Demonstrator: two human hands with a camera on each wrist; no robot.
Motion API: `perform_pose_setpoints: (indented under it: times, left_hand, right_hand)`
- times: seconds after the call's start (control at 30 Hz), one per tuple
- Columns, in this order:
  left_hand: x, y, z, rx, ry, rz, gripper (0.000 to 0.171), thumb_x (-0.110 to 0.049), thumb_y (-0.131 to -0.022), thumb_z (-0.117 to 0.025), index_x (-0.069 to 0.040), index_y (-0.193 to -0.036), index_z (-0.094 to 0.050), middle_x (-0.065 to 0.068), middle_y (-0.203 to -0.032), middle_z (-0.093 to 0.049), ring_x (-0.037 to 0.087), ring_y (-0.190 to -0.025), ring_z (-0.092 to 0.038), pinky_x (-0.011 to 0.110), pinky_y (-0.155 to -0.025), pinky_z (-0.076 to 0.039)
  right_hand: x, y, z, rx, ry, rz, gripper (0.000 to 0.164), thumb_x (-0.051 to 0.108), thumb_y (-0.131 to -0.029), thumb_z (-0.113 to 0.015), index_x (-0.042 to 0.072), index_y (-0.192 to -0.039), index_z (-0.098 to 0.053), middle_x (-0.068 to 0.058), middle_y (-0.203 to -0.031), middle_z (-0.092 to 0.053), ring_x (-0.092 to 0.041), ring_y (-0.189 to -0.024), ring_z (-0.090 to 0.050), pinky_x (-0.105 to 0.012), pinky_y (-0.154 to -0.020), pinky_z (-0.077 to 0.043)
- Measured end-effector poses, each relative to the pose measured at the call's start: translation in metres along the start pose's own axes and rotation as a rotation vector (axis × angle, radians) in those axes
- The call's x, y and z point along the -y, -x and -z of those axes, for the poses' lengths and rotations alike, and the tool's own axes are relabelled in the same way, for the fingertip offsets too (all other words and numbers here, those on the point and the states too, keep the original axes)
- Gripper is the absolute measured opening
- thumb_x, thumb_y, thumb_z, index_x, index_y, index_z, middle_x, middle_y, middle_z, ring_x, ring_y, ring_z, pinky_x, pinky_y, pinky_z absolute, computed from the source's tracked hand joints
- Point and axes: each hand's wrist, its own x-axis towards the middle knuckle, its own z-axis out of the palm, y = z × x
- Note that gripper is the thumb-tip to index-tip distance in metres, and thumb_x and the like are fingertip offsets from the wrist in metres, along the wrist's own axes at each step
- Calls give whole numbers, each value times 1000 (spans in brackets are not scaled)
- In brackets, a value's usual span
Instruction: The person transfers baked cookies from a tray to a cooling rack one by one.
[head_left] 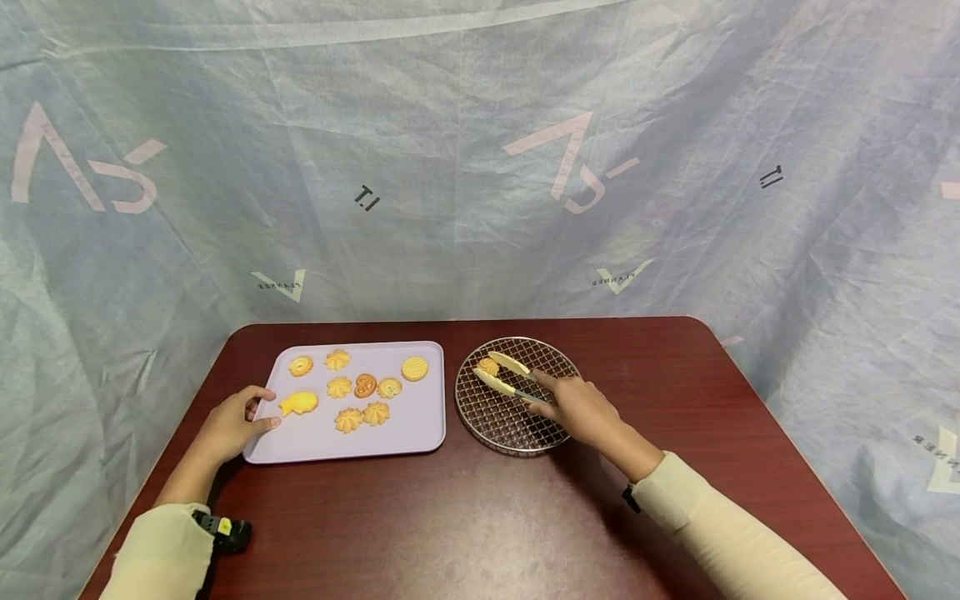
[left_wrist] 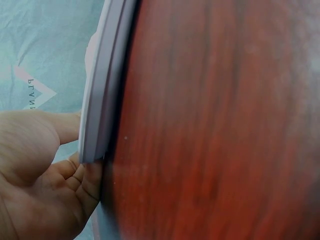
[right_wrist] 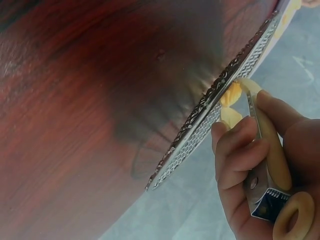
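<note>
Left hand: grasping the left edge of the lilac tray, thumb over the rim, other fingers curled at its outer side.
Right hand: clasping cream-tipped metal tongs, fingers wrapped round their arms (the hinge end shows in the right wrist view).
Cookie at the tongs: one yellow swirled cookie sits between the two tips, over the upper left part of the round wire rack; whether the tips squeeze it, I cannot tell.
Cookies on the tray: a fish-shaped cookie near the left hand, a ring-like cookie above it, a pretzel-shaped cookie by the middle, a round dimpled cookie toward the right, a pale round cookie beside the pretzel, and four flower-shaped cookies.
Layout: tray on the left, rack just beside its right end, both on a reddish-brown wood table.
Sleeves: cream sleeves on both arms.
Backdrop: a creased grey-blue sheet with mirrored lettering, behind the table.
</note>
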Motion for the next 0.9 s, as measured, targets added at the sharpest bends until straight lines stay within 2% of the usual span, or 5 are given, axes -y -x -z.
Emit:
perform_pose_setpoints:
  times: [0.1, 0.3, 0.6, 0.8, 0.9]
  left_hand:
    - [-1, 0, 1, -3, -7, -12, 41, -8, -92, -76, 6, -125, -57, 13, -89, -50, 27, -82, -48, 38, -68, -37]
    - [-2, 1, 1, 1, -7, -2, 41, -8, -92, -76, 6, -126, -57, 14, -89, -49, 28, -83, -48, 38, -68, -36]
    - [-2, 1, 1, 8, -5, 3, 41, -9, -93, -76, 7, -126, -57, 14, -90, -49, 28, -83, -48, 38, -68, -37]
    - [-2, 1, 1, 9, -3, 5, 41, -8, -93, -76, 7, -126, -57, 14, -89, -50, 28, -83, -48, 38, -68, -37]
    - [-2, 1, 1, 10, -2, 8, 41, -8, -93, -75, 7, -126, -57, 14, -90, -49, 28, -84, -48, 38, -68, -37]
  right_hand:
    - [0, 0, 0, 2, -4, -1, 70, 41, -93, -76, 12, -152, -51, -25, -124, -69, -19, -55, -56, -36, -54, -51]
    - [-1, 1, 1, 19, -28, -28, 72, 41, -93, -77, 13, -153, -50, -23, -130, -67, -18, -48, -51, -33, -48, -47]
    - [1, 2, 4, 9, -28, -16, 74, 42, -93, -76, 12, -154, -48, -26, -112, -71, -19, -52, -53, -33, -49, -46]
    - [2, 2, 5, 15, -35, -20, 76, 42, -93, -76, 12, -155, -46, -25, -116, -71, -18, -50, -49, -32, -47, -44]
    - [3, 2, 5, 14, -39, -18, 76, 42, -93, -76, 12, -155, -46, -20, -102, -73, -17, -48, -47, -32, -46, -43]
